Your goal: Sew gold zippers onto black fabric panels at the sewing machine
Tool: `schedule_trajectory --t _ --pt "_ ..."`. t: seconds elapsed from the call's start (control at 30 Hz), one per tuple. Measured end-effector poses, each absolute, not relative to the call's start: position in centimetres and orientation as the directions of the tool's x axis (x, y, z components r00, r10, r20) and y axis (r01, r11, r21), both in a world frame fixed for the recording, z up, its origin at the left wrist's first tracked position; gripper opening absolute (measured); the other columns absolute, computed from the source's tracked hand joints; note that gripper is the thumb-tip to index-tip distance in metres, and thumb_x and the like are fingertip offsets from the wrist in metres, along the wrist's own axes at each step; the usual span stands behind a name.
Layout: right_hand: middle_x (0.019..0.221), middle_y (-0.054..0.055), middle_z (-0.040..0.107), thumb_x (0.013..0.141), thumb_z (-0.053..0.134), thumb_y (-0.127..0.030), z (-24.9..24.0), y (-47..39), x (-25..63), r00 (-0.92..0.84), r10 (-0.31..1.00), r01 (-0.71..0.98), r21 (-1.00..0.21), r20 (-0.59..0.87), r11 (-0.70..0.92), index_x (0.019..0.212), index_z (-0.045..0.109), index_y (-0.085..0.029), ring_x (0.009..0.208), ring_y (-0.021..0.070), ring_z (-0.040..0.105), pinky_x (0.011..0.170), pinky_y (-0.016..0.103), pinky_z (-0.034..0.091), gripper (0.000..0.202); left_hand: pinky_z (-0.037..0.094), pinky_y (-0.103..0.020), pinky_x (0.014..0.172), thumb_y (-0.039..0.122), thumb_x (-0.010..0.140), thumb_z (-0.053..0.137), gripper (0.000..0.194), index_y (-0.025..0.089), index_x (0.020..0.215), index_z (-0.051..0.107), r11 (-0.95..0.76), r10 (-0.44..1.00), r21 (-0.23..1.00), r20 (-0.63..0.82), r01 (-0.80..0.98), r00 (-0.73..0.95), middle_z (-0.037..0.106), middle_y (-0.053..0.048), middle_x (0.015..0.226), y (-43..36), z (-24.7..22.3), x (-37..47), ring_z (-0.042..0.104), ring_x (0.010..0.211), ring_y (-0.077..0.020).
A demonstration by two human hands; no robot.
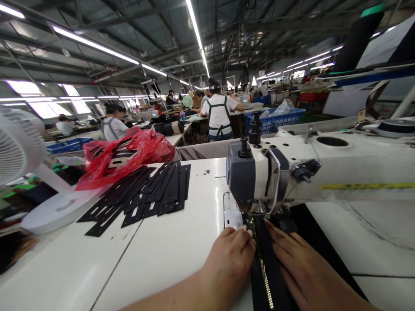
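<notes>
A gold-toothed zipper point(263, 263) on black fabric point(275, 280) runs lengthwise under the presser foot area of a white sewing machine point(350, 172). At the left edge of this strip, my left hand point(228, 259) is closed, its curled fingers gripping the zipper's edge close to the needle. My right hand point(301, 263) lies flat on the fabric to the right of the teeth, fingers stretched forward. The machine head point(249, 172) stands just beyond both hands. The needle tip itself is too small to make out.
Black cut strips point(152, 194) lie in a fanned pile on the white table point(175, 255). Behind them sits a red plastic bag point(129, 151), with a white fan point(35, 164) at left. A blue crate point(282, 119) and a person in a green-strapped apron point(218, 112) are farther back.
</notes>
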State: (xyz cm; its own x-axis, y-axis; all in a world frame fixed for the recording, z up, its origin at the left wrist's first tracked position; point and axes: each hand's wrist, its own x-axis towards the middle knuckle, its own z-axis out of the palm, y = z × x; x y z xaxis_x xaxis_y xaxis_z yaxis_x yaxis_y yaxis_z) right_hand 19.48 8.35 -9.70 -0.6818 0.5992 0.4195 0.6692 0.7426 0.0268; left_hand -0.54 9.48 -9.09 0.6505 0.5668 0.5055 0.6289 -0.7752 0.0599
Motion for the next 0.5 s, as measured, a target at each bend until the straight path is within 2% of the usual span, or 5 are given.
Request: schedule_trajectory --t 0.17,0.37,0.5 --pt "0.124 0.014 0.057 0.083 0.04 -0.009 -9.0 9.4 19.2 -0.674 0.612 0.669 -0.011 0.415 0.744 0.133 0.043 -0.016 0.119 0.0229 0.05 0.098 0.044 0.043 0.051 0.053 -0.033 0.068 0.013 0.093 0.041 0.019 0.012 0.092 0.06 -0.757 0.618 0.115 0.443 0.643 0.649 0.06 -0.008 0.084 10.4 -9.2 -0.7 0.058 0.076 -0.0191" --pt "0.124 0.015 0.055 0.085 0.038 -0.009 -8.9 10.6 19.1 -0.674 0.64 0.673 -0.05 0.369 0.738 0.137 0.036 -0.013 0.12 0.022 0.048 0.099 0.043 0.042 0.053 0.053 -0.035 0.069 0.013 0.09 0.047 0.014 0.013 0.094 0.06 -0.746 0.626 0.108 0.451 0.657 0.636 0.06 -0.008 0.086 11.7 -10.0 -0.8 0.058 0.078 -0.0215" --pt "0.113 0.015 0.062 0.084 0.038 -0.008 -9.2 11.4 19.1 -0.655 0.631 0.681 -0.036 0.415 0.731 0.133 0.041 -0.015 0.111 0.0223 0.055 0.095 0.042 0.045 0.05 0.053 -0.035 0.074 0.012 0.088 0.051 0.013 0.012 0.099 0.058 -0.755 0.623 0.107 0.425 0.647 0.657 0.061 -0.009 0.091 12.1 -10.0 -1.0 0.058 0.082 -0.0209"
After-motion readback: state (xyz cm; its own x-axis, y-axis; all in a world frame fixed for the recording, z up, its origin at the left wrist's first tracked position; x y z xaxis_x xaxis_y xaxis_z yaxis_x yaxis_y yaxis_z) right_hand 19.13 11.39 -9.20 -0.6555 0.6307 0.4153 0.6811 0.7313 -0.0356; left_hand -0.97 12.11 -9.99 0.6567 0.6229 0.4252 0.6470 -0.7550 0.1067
